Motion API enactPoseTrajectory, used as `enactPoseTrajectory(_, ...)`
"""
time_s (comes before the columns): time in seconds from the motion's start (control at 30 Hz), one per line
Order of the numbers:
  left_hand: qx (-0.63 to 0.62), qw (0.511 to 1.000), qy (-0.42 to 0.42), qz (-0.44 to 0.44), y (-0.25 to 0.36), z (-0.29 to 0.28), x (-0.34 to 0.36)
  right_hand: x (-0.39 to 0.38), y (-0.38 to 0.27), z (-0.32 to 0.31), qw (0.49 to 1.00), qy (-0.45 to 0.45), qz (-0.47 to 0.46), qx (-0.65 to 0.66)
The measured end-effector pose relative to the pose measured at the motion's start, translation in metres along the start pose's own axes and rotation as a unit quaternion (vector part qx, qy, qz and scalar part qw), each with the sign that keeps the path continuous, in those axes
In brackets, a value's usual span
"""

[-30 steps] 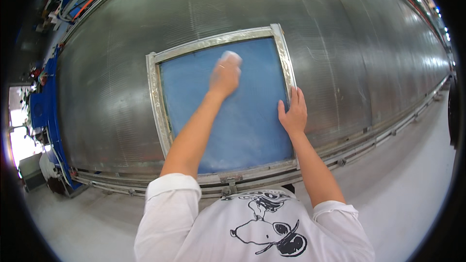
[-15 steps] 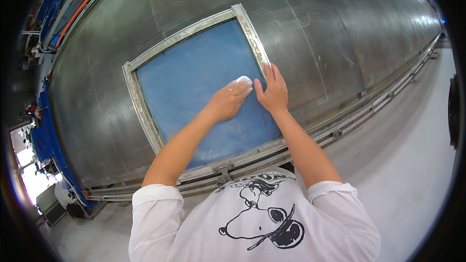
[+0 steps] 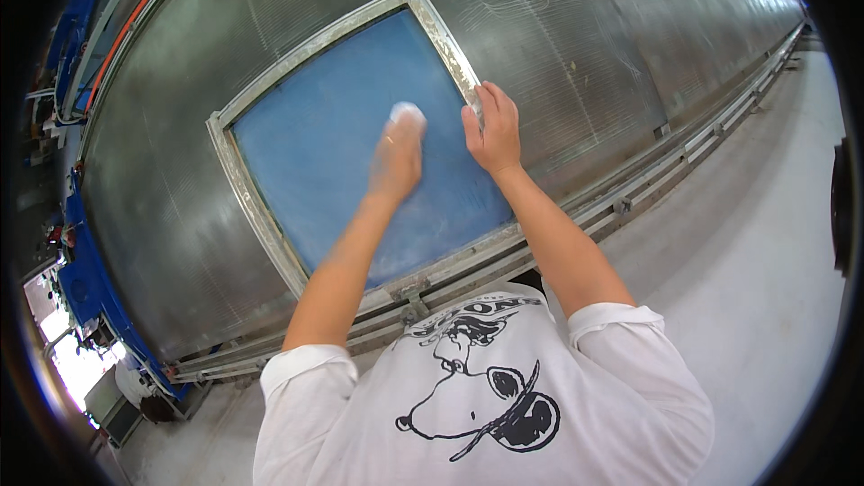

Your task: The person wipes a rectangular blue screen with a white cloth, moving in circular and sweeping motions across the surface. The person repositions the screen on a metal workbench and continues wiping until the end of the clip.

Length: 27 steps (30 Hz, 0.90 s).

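A screen-printing frame (image 3: 252, 184) with worn, pale metal sides lies on a long metal table, blue mesh (image 3: 333, 126) stretched across it. My left hand (image 3: 398, 157), smeared by motion, is over the middle of the mesh. Under its fingertips is a white cloth (image 3: 408, 112), pressed to the blue surface; most of the cloth is covered by the hand. At the frame's right side my right hand (image 3: 495, 130) grips the rim, thumb on the inner side and fingers over the outer side.
The grey metal table (image 3: 576, 45) stretches away to the far right. Metal rails (image 3: 621, 207) run along its near edge, just in front of my body. Blue machine parts (image 3: 90, 270) stand at the left, with an orange strip (image 3: 135, 18) beyond. Pale floor (image 3: 720, 306) lies at the right.
My left hand has swept the white cloth leftward across the mesh, away from the right rim. My right hand keeps its hold on the frame. The whole view has shifted slightly.
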State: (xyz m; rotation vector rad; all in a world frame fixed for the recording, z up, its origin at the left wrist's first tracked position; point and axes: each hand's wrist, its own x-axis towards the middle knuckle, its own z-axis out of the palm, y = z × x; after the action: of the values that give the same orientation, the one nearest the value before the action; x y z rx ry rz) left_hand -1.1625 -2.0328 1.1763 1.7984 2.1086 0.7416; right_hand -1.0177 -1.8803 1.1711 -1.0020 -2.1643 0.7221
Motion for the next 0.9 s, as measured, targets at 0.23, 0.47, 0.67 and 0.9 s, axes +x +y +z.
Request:
enactPoseTrajectory(0.23,-0.124,0.980,-0.115,0.102,0.086,0.041,-0.067,0.010,0.005,0.002,0.997,-0.013,0.051,-0.051)
enactPoseTrajectory(0.47,-0.451,0.739,0.131,-0.483,0.068,-0.040,-0.130,0.014,0.037,0.027,0.982,-0.071,0.030,-0.171)
enactPoseTrajectory(0.67,-0.753,0.409,0.369,-0.360,0.083,-0.090,-0.205,0.053,0.020,-0.023,0.983,-0.094,-0.078,-0.134)
enactPoseTrajectory(0.9,-0.755,0.382,0.433,-0.311,0.117,-0.064,-0.256,0.051,0.002,-0.026,0.988,-0.093,-0.087,-0.090)
